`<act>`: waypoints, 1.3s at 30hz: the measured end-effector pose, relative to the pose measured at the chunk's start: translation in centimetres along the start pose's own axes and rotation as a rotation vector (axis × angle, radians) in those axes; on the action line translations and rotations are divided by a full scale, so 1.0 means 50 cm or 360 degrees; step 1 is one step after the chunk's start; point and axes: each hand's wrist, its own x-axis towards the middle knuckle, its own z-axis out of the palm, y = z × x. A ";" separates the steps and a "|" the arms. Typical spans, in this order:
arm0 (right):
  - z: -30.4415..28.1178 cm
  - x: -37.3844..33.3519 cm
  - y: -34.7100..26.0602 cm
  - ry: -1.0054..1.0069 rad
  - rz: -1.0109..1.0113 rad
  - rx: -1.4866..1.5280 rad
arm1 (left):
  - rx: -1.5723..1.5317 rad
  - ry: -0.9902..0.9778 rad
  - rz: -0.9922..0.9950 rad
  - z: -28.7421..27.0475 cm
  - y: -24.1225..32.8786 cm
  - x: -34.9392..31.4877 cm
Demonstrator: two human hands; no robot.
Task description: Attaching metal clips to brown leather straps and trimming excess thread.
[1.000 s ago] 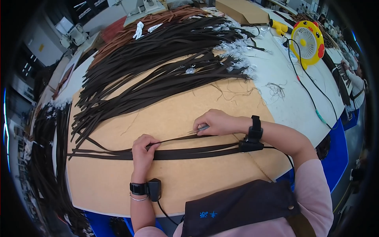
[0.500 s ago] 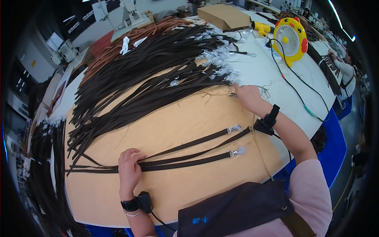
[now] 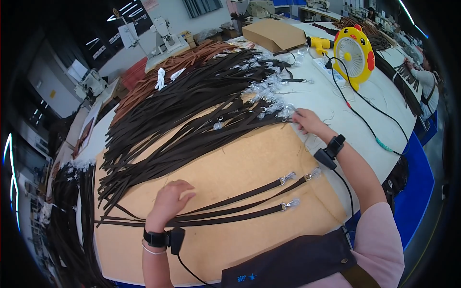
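Three dark brown straps with metal snap hooks lie side by side on the tan board (image 3: 230, 245): an upper strap (image 3: 240, 194), a middle strap (image 3: 259, 198) and a lower strap (image 3: 245, 212). Clear plastic covers their hooks. My left hand (image 3: 169, 204) hovers over the straps' left part, fingers bent, thumb apart, nothing in it. Farther off, my right hand (image 3: 309, 122) reaches to the plastic-wrapped hook ends of a big pile of dark straps (image 3: 192, 129). Its fingers are curled together there; what they pinch is too small to make out.
Reddish-brown straps (image 3: 139, 91) lie behind the pile, with a white glove (image 3: 161, 79) on top. A cardboard box (image 3: 273, 34), a yellow fan (image 3: 353, 53) and its black cable stand at the back right. More dark straps (image 3: 67, 206) hang at left. Another person (image 3: 422, 79) works far right.
My left hand has lifted off the straps and its fingers have opened. My right hand stays by the pile's hook ends, its fingers shifted. The view has tilted, showing more background.
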 end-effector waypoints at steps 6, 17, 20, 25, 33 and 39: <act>0.016 -0.025 -0.070 0.0375 -0.0591 -0.0426 | 0.0392 0.0821 -0.0029 0.055 -0.151 0.172; 0.058 -0.064 -0.160 0.0409 -0.0874 -0.0564 | -0.0046 0.0899 -0.0006 -0.031 -0.109 0.172; 0.021 -0.111 -0.163 0.0300 -0.1063 -0.0493 | 0.0141 0.1048 0.0012 -0.125 -0.138 0.040; -0.002 -0.152 -0.120 -0.0010 -0.1122 -0.0642 | 0.0352 0.1738 -0.0453 -0.293 -0.296 -0.332; 0.080 -0.174 -0.149 -0.0255 -0.1363 -0.0297 | 0.1281 0.0760 -0.1154 -0.139 -0.455 -0.423; 0.032 -0.200 -0.110 -0.0021 -0.0954 -0.0254 | -0.0034 0.0805 -0.0239 0.020 -0.014 -0.066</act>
